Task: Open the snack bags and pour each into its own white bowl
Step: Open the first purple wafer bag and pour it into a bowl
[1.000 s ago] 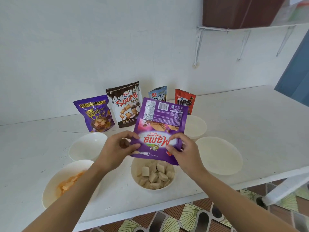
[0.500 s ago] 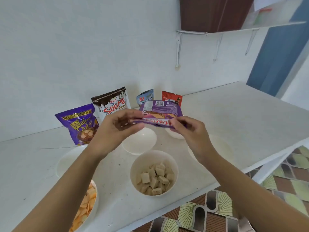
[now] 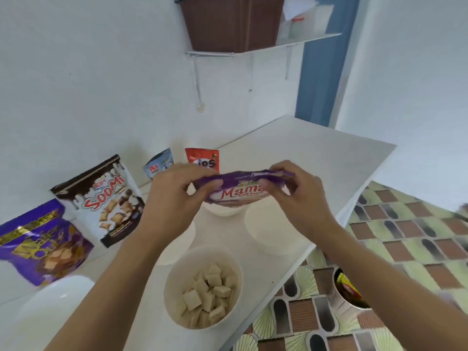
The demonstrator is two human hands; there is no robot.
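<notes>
Left hand [image 3: 174, 196] and right hand [image 3: 300, 196] pinch the Mama bag [image 3: 236, 192]; the front-edge bowl [image 3: 172, 279] holds wafers; Soomi bag [image 3: 101, 198] and three others seem unopened

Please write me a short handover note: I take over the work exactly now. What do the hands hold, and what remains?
Left hand and right hand: both pinch the Mama bag, held above the table.
Done: one white bowl holds wafer cubes; the Mama bag looks flat, probably emptied.
To do: Soomi bag, purple wafer bag, blue bag and red bag stand by the wall, seemingly unopened; empty bowl waits at right.
</notes>
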